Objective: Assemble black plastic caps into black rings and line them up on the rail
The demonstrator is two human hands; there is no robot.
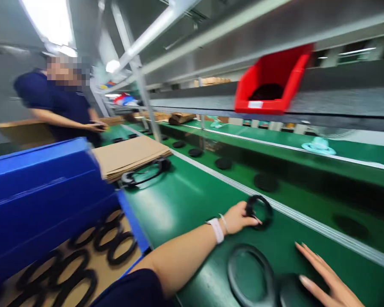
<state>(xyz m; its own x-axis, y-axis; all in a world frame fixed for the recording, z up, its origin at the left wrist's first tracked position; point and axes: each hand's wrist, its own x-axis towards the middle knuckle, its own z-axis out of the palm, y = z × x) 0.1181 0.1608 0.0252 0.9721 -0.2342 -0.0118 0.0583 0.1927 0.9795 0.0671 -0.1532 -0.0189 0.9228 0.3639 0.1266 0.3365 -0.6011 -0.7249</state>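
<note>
My left hand (pixel 240 217) reaches across the green bench (pixel 185 200) and grips a small black ring (pixel 260 211) lying near the metal rail. Its wrist wears a white band. My right hand (pixel 323 275) comes in at the lower right with its fingers stretched out flat over the bench, holding nothing. A larger black oval ring (pixel 250 273) lies on the bench between the two hands, next to another dark piece (pixel 289 292) under my right fingers.
A blue box (pixel 45 192) at the left holds several black rings (pixel 83 256) on cardboard. Flat cardboard sheets (pixel 131 155) lie beyond it. Dark discs (pixel 265 182) ride the conveyor. A red bin (pixel 272 83) sits on the shelf above. Another person (pixel 60 106) stands far left.
</note>
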